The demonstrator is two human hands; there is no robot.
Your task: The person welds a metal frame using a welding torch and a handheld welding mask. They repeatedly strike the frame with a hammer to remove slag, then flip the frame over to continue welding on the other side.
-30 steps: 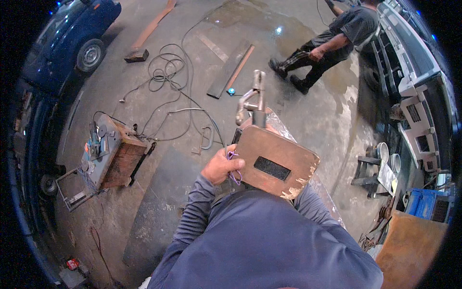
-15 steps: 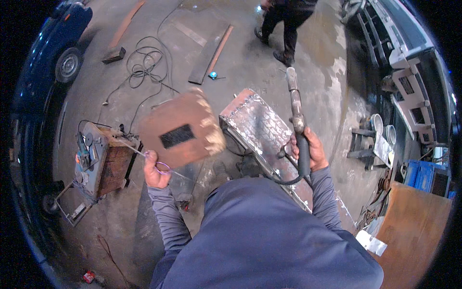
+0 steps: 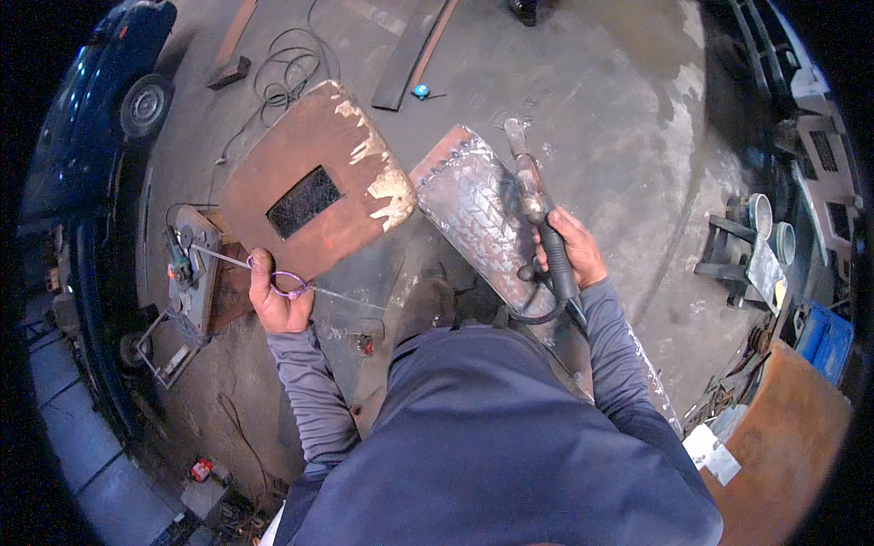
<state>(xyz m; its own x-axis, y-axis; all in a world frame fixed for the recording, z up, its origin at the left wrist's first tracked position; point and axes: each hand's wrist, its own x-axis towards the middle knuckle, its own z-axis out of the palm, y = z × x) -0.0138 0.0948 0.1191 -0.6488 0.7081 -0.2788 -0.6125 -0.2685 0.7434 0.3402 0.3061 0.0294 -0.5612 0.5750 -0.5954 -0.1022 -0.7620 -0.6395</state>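
Observation:
My left hand [image 3: 281, 293] is closed at the lower edge of a brown hand-held welding shield [image 3: 273, 191], with a dark rectangular window [image 3: 305, 202] and a ragged pale edge. A purple wire ring [image 3: 290, 284] and a thin metal rod [image 3: 346, 297] pass by its fingers. My right hand [image 3: 575, 246] is wrapped round the black ribbed handle of a welding torch [image 3: 531, 187], its nozzle pointing away from me. Beneath and left of the torch lies a long metal piece [image 3: 469, 196] with scraped, whitish marks and a weld bead along its far end. Whether the nozzle touches it, I cannot tell.
A cart [image 3: 196, 259] with a grinder stands at left, near a dark blue vehicle [image 3: 109, 118]. Coiled cable [image 3: 289, 68], metal bars [image 3: 405, 59] and a blue tape measure [image 3: 420, 92] lie ahead. At right are a stand [image 3: 724, 255], buckets [image 3: 758, 217] and a rusty sheet [image 3: 783, 446].
The shield has turned more face-up and swung farther from me. My right hand has moved the torch slightly left, lower over the metal piece. The walking person is nearly out of view.

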